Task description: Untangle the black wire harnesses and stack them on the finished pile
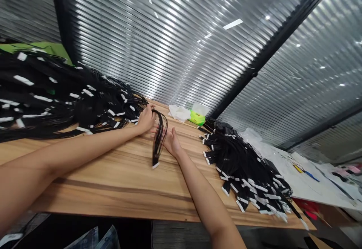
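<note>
Slatted blinds (158, 42) are lining the glass wall beyond the wooden table (113, 192). Your left hand (145, 120) is pinching the far end of a thin bundle of black wires (160, 138), while your right hand (170, 142) is lying open just beside it on the right. The bundle is running near-far, leaning slightly left as it comes toward you, and ending in a white connector (155, 165) at or just above the wood. A large heap of white-tagged wires (42, 94) is spreading to your left, and another heap (243, 170) is sitting to your right.
</note>
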Demonstrator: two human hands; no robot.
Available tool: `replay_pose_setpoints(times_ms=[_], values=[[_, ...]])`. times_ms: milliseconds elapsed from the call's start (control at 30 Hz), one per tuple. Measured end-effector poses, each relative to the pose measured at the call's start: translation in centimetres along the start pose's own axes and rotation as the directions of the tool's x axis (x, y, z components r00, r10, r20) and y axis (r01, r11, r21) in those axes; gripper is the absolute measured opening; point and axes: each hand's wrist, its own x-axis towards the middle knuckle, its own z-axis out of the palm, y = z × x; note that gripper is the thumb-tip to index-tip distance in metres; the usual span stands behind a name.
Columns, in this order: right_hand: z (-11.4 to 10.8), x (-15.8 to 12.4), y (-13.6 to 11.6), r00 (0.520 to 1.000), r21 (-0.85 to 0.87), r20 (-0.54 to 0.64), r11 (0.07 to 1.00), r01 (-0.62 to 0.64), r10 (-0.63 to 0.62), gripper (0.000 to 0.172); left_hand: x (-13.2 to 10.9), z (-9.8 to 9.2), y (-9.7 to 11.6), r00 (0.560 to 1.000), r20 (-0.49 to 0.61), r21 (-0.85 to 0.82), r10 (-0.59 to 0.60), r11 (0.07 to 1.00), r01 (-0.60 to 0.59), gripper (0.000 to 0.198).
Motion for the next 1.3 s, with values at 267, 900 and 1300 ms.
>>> replay_pose_setpoints(times_ms=[267,900,1300], values=[[-2.0,-1.5,-1.6,0.987,-0.135,0.130,0.988,-0.079,0.097,0.055,1.5,-1.7,-0.9,0.998,0.016,0.010,-0.063,0.998,0.063,0.038],[-2.0,0.9,1.9,0.941,-0.226,-0.280,0.965,0.130,-0.192,0.046,-5.2,-0.6,-1.5,0.711,0.680,-0.216,0.179,0.976,-0.039,0.044],[-4.2,-0.9,-0.6,0.950,-0.570,-0.284,0.819,-0.061,-0.127,0.047,-5.4,-0.8,-1.0,0.694,0.703,-0.229,0.155,0.973,0.014,0.039]])
